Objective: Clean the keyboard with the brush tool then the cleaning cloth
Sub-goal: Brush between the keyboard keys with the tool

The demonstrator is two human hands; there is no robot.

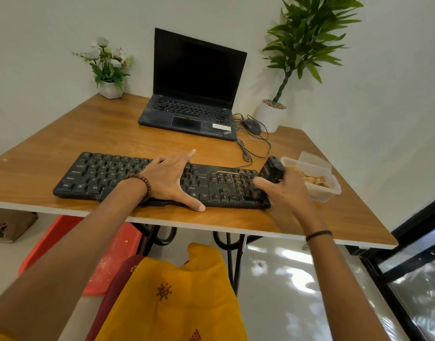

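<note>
While your left hand [171, 179] lies flat on the middle of the black plastic full-size keyboard [101, 175], fingers straight and spread and thumb stretched to its near edge, your right hand [282, 193] curls round the chunky black brush tool [270, 172]. You hold the tool tilted, its lower end on the number pad. The keyboard lies along the near edge of the brown wooden surface [113, 134]. Just right of the brush stands a clear plastic tub [334, 190]. Behind are an open black laptop [196, 77] and a black wired mouse [252, 126].
</note>
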